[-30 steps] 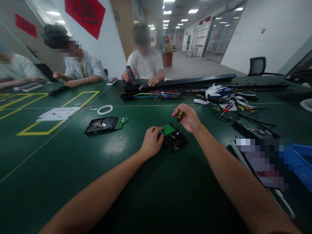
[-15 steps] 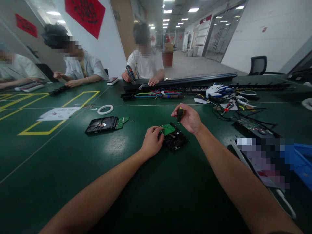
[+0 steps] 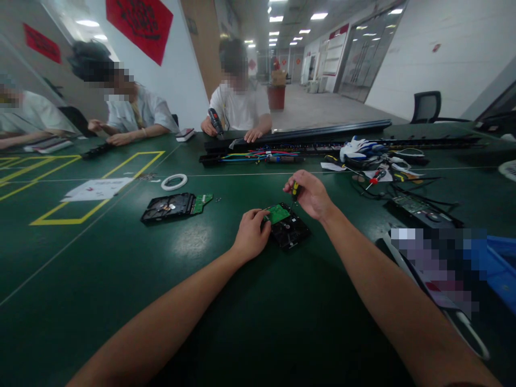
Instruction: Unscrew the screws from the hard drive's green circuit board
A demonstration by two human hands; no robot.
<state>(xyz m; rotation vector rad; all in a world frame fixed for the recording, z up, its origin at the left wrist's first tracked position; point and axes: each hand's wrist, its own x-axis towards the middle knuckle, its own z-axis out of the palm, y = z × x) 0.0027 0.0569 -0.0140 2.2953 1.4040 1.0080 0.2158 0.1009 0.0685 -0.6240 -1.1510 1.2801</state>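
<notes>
A black hard drive (image 3: 291, 233) with a green circuit board (image 3: 279, 214) on its upper part lies on the green table in front of me. My left hand (image 3: 253, 232) grips the drive's left edge, its fingertips by the board. Closed around the handle of a screwdriver (image 3: 296, 189), my right hand (image 3: 309, 193) is above the drive's far right part. The handle is dark with yellow, and the thin shaft points down at the board's right end; the tip is too small to make out. To the left lies another black hard drive (image 3: 167, 207) with a green board sticking out.
Small screws (image 3: 218, 199) and a white tape ring (image 3: 174, 181) lie on the left. Long black rails with coloured wires (image 3: 250, 156) stretch across the far side. Gloves (image 3: 358, 149), cables and tools lie right, above a blue bin (image 3: 500, 269). A co-worker (image 3: 239, 107) holds a power drill (image 3: 215, 121).
The screwdriver handle has turned slightly in my right hand, showing more yellow. My left hand and the drive have stayed in place.
</notes>
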